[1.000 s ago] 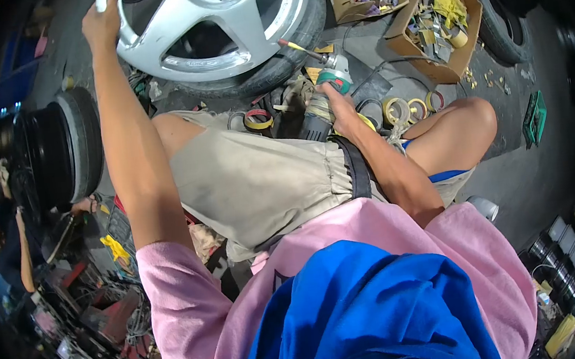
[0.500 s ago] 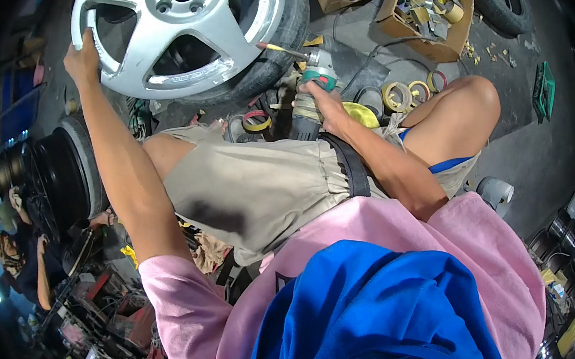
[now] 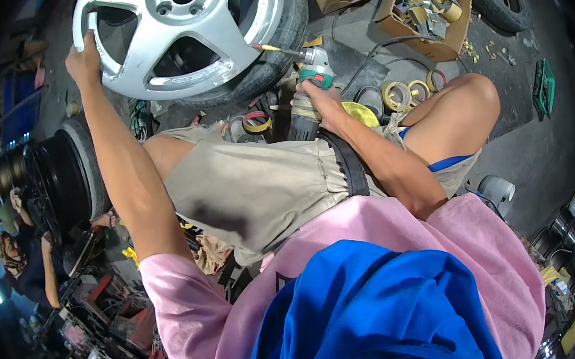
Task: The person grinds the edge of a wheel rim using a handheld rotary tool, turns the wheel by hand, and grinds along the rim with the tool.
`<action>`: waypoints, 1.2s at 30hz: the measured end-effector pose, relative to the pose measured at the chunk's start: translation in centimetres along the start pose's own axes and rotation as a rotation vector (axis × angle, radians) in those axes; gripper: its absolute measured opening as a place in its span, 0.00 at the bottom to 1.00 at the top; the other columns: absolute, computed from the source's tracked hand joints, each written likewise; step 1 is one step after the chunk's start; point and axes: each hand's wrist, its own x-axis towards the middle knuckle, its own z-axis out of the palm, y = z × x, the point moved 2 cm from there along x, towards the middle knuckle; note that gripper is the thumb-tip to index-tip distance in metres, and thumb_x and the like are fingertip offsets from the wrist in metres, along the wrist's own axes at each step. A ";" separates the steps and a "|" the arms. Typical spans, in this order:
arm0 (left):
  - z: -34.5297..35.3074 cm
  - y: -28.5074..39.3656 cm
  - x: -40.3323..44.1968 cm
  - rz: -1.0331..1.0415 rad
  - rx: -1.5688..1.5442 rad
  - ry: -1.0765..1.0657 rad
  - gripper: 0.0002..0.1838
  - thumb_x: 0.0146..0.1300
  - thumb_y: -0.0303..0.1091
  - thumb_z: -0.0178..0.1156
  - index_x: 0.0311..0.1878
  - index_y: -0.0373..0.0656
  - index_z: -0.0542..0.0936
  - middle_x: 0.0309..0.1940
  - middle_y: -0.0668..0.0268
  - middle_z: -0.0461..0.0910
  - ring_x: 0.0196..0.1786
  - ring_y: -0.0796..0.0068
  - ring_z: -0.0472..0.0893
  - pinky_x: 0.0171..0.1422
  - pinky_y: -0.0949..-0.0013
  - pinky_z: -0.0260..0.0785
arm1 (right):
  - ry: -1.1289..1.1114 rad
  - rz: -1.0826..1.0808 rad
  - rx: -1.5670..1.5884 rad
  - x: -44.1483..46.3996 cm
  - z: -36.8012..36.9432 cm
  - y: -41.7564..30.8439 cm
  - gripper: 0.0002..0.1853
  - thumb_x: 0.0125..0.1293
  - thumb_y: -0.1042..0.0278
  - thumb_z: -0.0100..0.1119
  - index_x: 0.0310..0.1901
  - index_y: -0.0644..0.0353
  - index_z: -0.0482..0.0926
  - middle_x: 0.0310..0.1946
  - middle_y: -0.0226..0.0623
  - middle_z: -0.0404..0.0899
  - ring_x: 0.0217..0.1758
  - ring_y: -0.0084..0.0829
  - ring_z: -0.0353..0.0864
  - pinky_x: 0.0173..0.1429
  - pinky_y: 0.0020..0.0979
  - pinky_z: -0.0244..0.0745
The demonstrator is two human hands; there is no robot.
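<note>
A silver five-spoke alloy wheel (image 3: 152,33) lies face up on a black tire (image 3: 291,37) at the top. My left hand (image 3: 84,59) grips the wheel's outer edge on its left side, with the thumb on the face and the other fingers mostly hidden. Wrapped round a green and grey corded grinder (image 3: 317,59) is my right hand (image 3: 324,105). From the grinder's head a thin shaft leads to a tapered yellow and red tip (image 3: 265,47). That tip is at the wheel's lower right edge, by a spoke; I cannot tell whether it touches.
Two cardboard boxes (image 3: 386,18) of scraps stand at the upper right. Tape rolls (image 3: 397,96) and a yellow disc (image 3: 361,113) lie by my right knee. A power cable (image 3: 375,50) crosses the floor. Another person (image 3: 32,256) sits at the left near black wheels (image 3: 62,177).
The grinder and its tip have shifted very slightly left along the wheel's edge. My left hand keeps its hold on the wheel.
</note>
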 end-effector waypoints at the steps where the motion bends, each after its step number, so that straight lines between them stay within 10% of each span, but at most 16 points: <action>1: -0.1 -0.1 0.1 0.015 0.017 0.017 0.34 0.61 0.62 0.62 0.48 0.34 0.87 0.43 0.40 0.86 0.55 0.40 0.84 0.62 0.51 0.72 | 0.000 0.029 0.017 -1.0 0.6 -0.6 0.14 0.59 0.68 0.69 0.45 0.61 0.79 0.35 0.38 0.84 0.35 0.35 0.89 0.40 0.39 0.87; 36: 0.1 -0.6 -0.2 0.031 -0.053 0.041 0.34 0.62 0.64 0.62 0.52 0.40 0.87 0.44 0.42 0.87 0.55 0.41 0.84 0.61 0.52 0.73 | 0.126 -0.143 -0.192 1.8 -1.3 -0.9 0.16 0.58 0.69 0.70 0.46 0.60 0.78 0.35 0.36 0.83 0.34 0.32 0.86 0.41 0.36 0.84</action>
